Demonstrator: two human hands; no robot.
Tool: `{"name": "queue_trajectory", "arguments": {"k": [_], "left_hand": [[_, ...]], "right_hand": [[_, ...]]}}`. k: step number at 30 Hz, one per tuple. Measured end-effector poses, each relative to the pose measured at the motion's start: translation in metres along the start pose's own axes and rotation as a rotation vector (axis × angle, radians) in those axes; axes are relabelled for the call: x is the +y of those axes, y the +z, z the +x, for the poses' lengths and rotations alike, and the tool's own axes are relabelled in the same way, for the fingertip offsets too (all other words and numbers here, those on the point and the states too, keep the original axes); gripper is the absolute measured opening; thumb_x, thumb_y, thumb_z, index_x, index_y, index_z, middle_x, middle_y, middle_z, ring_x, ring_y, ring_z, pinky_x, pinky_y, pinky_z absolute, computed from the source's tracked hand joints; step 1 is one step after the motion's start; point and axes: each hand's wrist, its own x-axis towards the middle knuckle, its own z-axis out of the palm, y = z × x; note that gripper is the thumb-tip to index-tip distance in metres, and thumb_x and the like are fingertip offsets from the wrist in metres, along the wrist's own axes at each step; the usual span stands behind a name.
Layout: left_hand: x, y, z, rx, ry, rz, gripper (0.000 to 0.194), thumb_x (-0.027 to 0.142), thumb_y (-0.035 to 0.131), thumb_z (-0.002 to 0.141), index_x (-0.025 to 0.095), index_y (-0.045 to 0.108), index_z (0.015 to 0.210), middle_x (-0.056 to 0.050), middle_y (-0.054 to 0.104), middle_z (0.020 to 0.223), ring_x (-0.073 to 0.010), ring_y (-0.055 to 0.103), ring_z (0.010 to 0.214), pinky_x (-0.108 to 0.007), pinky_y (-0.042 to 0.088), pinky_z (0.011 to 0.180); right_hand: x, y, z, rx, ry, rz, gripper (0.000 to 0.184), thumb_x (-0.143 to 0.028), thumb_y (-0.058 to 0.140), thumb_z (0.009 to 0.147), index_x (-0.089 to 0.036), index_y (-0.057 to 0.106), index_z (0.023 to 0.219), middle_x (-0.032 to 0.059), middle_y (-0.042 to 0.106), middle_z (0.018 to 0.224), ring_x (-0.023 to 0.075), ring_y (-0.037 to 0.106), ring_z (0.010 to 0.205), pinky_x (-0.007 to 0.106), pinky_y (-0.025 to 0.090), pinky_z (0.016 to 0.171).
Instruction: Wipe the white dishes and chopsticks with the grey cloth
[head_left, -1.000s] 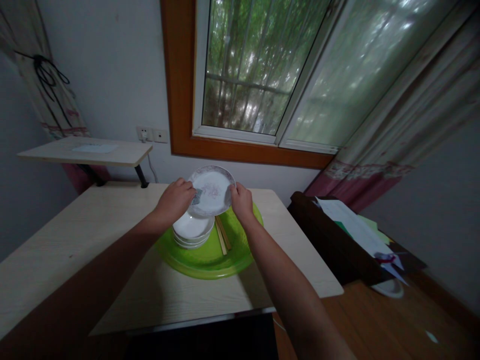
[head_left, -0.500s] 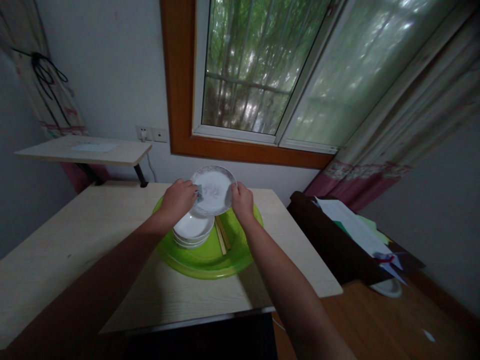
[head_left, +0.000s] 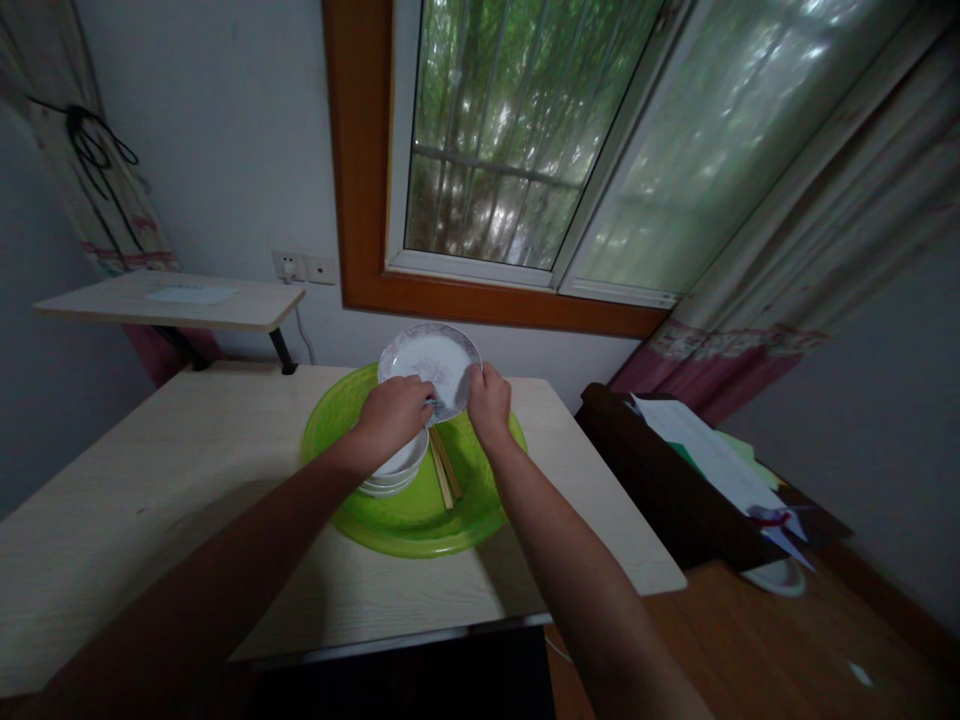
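Head cam: my R hand (head_left: 489,405) has the patterned plate (head_left: 436,352) pinched at the rim, tilted above the green tray (head_left: 420,547). L hand (head_left: 394,412) curled at plate's lower edge, can't tell its grip tbh. Bowl stack (head_left: 396,482) + chopsticks (head_left: 442,481) in tray.

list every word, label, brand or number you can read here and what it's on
No readable text anywhere.
Plate: a pattern, no lettering I can make out.
Sheet on the raised shelf: any print too small.
Papers at far right: too blurred.
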Motion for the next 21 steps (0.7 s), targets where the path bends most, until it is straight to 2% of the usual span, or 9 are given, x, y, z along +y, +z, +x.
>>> {"name": "queue_trajectory", "arguments": {"k": [5, 10, 17, 21], "left_hand": [[0.012, 0.005, 0.008, 0.03, 0.003, -0.091, 0.023, 0.026, 0.059, 0.088, 0.022, 0.071, 0.107, -0.006, 0.074, 0.102, -0.0244, 0.067, 0.095, -0.033, 0.046, 0.079], [0.009, 0.01, 0.012, 0.086, -0.033, -0.206, 0.028, 0.026, 0.064, 0.086, 0.022, 0.069, 0.113, -0.005, 0.072, 0.1, -0.0217, 0.067, 0.091, -0.031, 0.047, 0.078], [-0.01, 0.007, 0.013, 0.259, -0.042, -0.248, 0.031, 0.039, 0.065, 0.087, 0.021, 0.069, 0.112, -0.008, 0.067, 0.106, -0.0245, 0.059, 0.103, -0.038, 0.044, 0.098], [-0.038, 0.004, 0.017, 0.419, -0.166, -0.275, 0.031, 0.041, 0.058, 0.091, 0.02, 0.068, 0.111, -0.009, 0.064, 0.106, -0.0242, 0.057, 0.104, -0.041, 0.041, 0.102]], "right_hand": [[-0.001, -0.001, 0.001, -0.031, 0.008, -0.035, 0.037, -0.033, 0.037, 0.099, -0.019, 0.067, 0.083, 0.0061, 0.069, 0.076, 0.0184, 0.054, 0.067, 0.027, 0.032, 0.065], [0.0, 0.0, 0.002, -0.03, 0.032, -0.033, 0.038, -0.032, 0.036, 0.097, -0.018, 0.067, 0.081, 0.0064, 0.069, 0.076, 0.0188, 0.054, 0.067, 0.028, 0.032, 0.064], [0.003, 0.003, 0.003, -0.063, 0.055, -0.002, 0.037, -0.032, 0.037, 0.094, -0.018, 0.067, 0.078, 0.0057, 0.068, 0.073, 0.0187, 0.055, 0.066, 0.026, 0.034, 0.063], [0.006, 0.004, 0.004, -0.061, 0.067, 0.01, 0.036, -0.032, 0.037, 0.093, -0.019, 0.066, 0.076, 0.0051, 0.067, 0.07, 0.0187, 0.055, 0.065, 0.026, 0.034, 0.061]]}}
